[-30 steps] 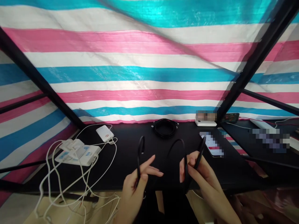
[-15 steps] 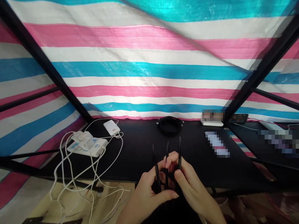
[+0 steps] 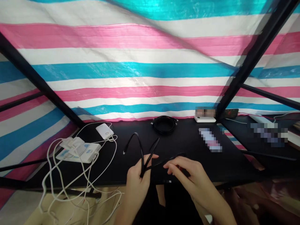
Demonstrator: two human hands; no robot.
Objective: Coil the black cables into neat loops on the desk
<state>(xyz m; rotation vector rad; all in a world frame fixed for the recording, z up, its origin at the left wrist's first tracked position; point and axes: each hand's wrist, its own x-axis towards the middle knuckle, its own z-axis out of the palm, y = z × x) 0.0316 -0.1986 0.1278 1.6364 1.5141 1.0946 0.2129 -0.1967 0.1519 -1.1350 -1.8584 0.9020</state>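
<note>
My left hand (image 3: 141,173) is closed around a black cable (image 3: 141,150) near the table's front edge. From that grip one length arches up and left, ending in a small pale plug (image 3: 124,152), and a loop stands up beside it. Another stretch of the cable runs right to my right hand (image 3: 191,173), whose fingers are pinched on it. A second light-coloured plug (image 3: 169,181) shows below, between the hands. Behind them a coiled black cable (image 3: 164,125) lies on the table by the striped sheet.
On the left of the black table (image 3: 131,125) sit a white power strip (image 3: 90,153) with tangled white cords (image 3: 70,178) and a white box-shaped device (image 3: 104,131). A blurred flat item (image 3: 210,139) and a white device (image 3: 205,119) lie at right. Black frame bars (image 3: 248,59) flank the table.
My hands have moved apart, the left slightly left and the right to the right. The cable's raised strands have spread, with one end bending over to the left. The view has shifted slightly right.
</note>
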